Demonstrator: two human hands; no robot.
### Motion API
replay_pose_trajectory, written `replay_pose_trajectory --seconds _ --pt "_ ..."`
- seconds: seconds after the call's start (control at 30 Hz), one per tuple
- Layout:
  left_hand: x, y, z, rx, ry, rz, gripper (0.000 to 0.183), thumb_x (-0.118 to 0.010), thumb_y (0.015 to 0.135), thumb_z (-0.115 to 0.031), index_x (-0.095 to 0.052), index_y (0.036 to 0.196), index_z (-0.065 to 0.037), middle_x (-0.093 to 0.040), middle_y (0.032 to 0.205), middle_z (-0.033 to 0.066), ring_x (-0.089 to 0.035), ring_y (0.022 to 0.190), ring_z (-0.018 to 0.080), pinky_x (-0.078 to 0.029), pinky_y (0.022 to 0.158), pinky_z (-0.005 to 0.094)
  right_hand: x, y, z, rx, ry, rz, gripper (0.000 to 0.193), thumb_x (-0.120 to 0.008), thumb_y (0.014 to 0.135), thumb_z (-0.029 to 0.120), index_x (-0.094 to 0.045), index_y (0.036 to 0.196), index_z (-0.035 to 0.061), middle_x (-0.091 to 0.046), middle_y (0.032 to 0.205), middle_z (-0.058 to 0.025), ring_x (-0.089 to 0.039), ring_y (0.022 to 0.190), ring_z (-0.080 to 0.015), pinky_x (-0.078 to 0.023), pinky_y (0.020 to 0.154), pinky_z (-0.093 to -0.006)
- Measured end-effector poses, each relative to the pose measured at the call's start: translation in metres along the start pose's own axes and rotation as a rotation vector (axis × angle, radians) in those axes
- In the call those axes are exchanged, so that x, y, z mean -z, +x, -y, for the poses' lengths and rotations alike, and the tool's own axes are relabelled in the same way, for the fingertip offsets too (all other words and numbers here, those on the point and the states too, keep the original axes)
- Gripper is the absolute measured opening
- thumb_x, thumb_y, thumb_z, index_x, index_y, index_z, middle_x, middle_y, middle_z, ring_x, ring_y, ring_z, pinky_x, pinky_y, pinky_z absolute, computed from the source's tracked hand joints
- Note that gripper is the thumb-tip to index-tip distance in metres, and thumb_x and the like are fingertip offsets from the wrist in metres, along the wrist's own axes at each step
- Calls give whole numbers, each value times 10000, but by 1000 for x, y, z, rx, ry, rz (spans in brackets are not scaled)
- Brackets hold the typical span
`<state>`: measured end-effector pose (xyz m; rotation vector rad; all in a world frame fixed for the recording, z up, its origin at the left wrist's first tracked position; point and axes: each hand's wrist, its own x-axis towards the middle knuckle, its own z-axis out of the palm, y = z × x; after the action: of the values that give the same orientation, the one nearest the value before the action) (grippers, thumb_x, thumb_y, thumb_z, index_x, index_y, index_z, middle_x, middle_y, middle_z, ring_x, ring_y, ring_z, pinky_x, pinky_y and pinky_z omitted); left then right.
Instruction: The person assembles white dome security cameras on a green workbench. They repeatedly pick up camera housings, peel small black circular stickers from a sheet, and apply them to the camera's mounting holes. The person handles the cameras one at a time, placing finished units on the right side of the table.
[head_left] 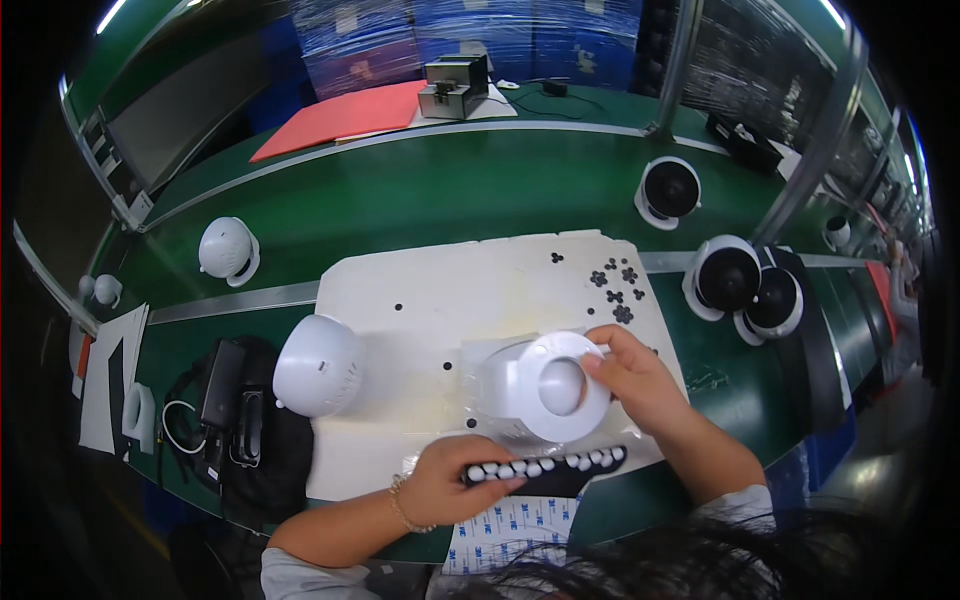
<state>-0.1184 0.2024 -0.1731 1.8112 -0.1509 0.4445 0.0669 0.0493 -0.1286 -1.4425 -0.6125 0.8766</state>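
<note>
Near the front of a white work sheet, a white rounded device lies tipped so its ring-shaped base faces me. My right hand grips that base at its right rim. My left hand pinches the left end of a black strip carrying two rows of small white round pieces. Below the strip, a backing sheet with blue print hangs at the table edge. Another white device stands on the sheet to the left. Small black pads are scattered at the sheet's far right.
More white devices sit around: one far left, and black-faced ones at right. A black adapter with cables lies left. Behind are red sheets and a metal fixture. Metal posts rise at right.
</note>
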Motion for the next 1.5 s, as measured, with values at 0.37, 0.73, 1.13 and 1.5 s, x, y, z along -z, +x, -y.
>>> replay_pose_trajectory --seconds 0.37,0.73,1.13,1.5 --pt "-1 -2 1 -27 48 -179 168 -684 678 46 -581 806 8 -608 709 96 -585 615 133 -452 547 242 -5 -30 -4 831 -666 128 351 -695 693 113 -547 1010 82 -616 807 -45 -566 731 -243 -432 666 -330" --pt "5 -2 -1 -10 67 -168 93 -655 706 23 -575 753 23 -590 648 116 -561 553 151 -427 506 244 6 -29 9 1287 -962 147 221 -693 655 97 -617 858 140 -602 990 -1 -552 945 -175 -425 683 -304" --pt "2 -6 -2 2 27 -281 121 -662 732 -23 -550 756 15 -592 653 94 -536 548 116 -422 506 230 15 -33 13 1390 -1180 168 302 -671 658 173 -584 946 151 -604 925 -1 -567 851 -175 -418 657 -293" --pt "-3 -2 -14 -12 140 -206 127 -671 714 -25 -551 745 2 -565 607 101 -529 499 152 -405 470 252 -18 -25 -5 1261 -710 191 371 -646 698 74 -558 1049 157 -557 1031 -74 -553 774 -207 -423 632 -294"
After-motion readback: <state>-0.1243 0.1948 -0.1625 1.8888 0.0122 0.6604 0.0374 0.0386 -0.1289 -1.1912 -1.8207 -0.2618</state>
